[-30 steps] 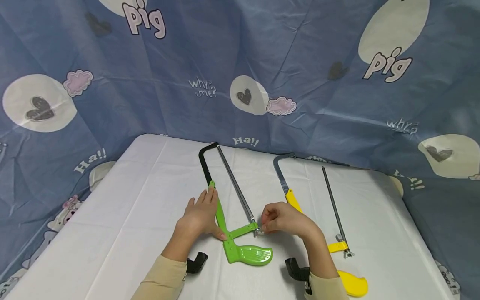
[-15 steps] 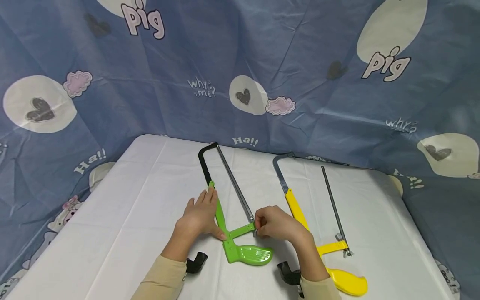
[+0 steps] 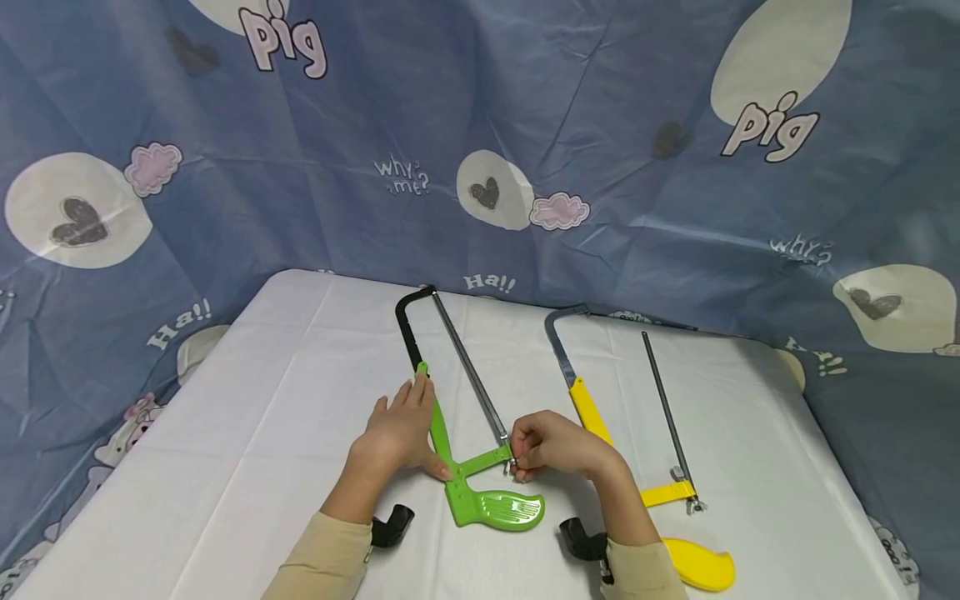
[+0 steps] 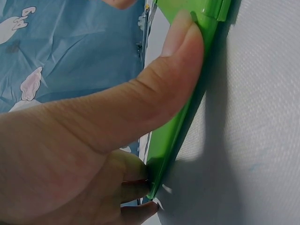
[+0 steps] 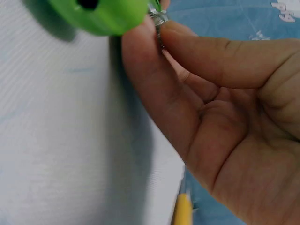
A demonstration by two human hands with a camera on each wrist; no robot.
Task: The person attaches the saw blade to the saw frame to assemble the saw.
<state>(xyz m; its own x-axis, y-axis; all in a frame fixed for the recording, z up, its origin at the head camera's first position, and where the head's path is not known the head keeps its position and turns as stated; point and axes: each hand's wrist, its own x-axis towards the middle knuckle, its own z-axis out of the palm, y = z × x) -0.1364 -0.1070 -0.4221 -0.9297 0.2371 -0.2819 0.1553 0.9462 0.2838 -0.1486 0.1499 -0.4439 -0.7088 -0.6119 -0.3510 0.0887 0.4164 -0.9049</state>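
A green-handled hacksaw (image 3: 512,511) lies flat, its black bow at the far end and a grey blade (image 3: 470,367) running along its right side. My left hand (image 3: 397,429) rests on the green frame with fingers extended; in the left wrist view its thumb (image 4: 183,56) presses the frame (image 4: 164,150). At the lower blade end, my right hand (image 3: 562,446) is at a metal wing nut (image 3: 509,468). The right wrist view shows thumb and index finger pinching this nut (image 5: 159,18), beside the green part (image 5: 108,16).
To the right lies a yellow-handled hacksaw (image 3: 701,564) with a grey bow (image 3: 558,343). Its dark blade (image 3: 666,404) meets the yellow crosspiece at the lower end, while the upper end stands apart from the bow. A patterned blue cloth (image 3: 360,225) hangs behind the white tabletop (image 3: 300,400).
My right hand has moved left onto the wing nut, and its fingers have shifted around it over the last half second. My left hand and the green saw have stayed in place.
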